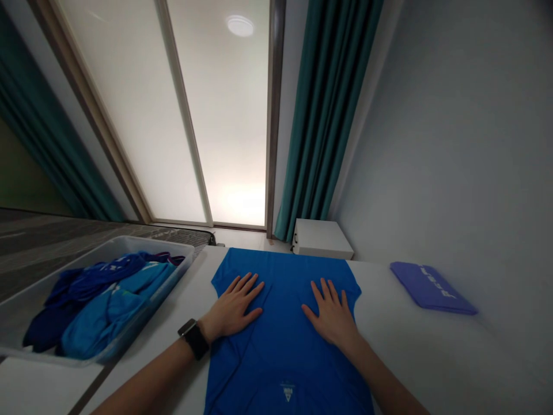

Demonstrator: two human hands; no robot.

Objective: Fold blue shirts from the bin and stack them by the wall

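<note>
A blue shirt (285,323) lies spread out on the white table, with a small white print near its lower visible end. My left hand (235,305) rests flat on the left side of the shirt, fingers spread, and a dark watch (194,339) is on that wrist. On the shirt's right side, my right hand (330,314) lies palm down with its fingers apart. Slight creases run through the fabric near my left hand. The bottom of the view cuts off the near part of the shirt.
To the left stands a translucent plastic bin (162,300) holding crumpled blue clothes (116,300). A folded purple garment (432,288) with white lettering lies at the right by the wall. Beyond the white table (389,357) are a white cabinet (322,237), a teal curtain (328,115) and frosted sliding doors (224,115).
</note>
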